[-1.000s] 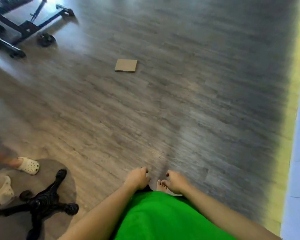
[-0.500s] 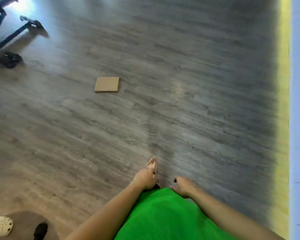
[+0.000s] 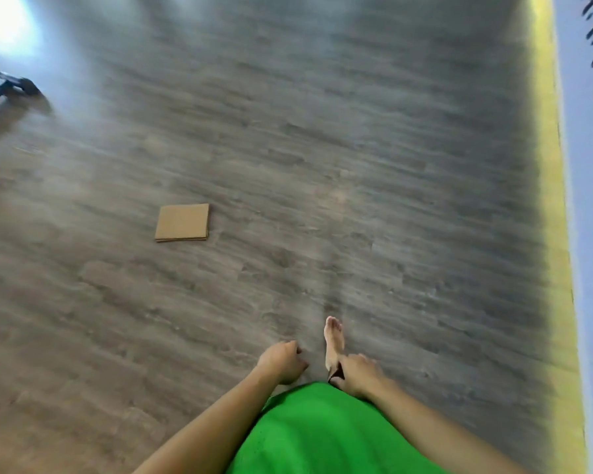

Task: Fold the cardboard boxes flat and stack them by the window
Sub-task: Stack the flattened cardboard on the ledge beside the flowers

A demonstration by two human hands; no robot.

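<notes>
A: Head view. Report hand status.

B: Left hand: fingers curled loosely, holding nothing. Right hand: fingers bent downward; something dark sits at the fingertips, but motion blur prevents saying whether it is pinched. Neither hand carries cardboard.

A: Location of the task item?

B: One flattened cardboard stack lies on the floor, well ahead of the left fingers and further to their left, touching neither hand.

A: Progress?

B: That stack appears folded flat already. No unfolded box is visible. Whether it lies by the window cannot be confirmed; bright glare shows at the far left corner.

A: Clearance?

B: Bare floor separates fingers from stack. A yellow strip borders the floor, well right of the right fingers. A dark metal frame stands far left. One bare foot is just beyond the right fingers.
</notes>
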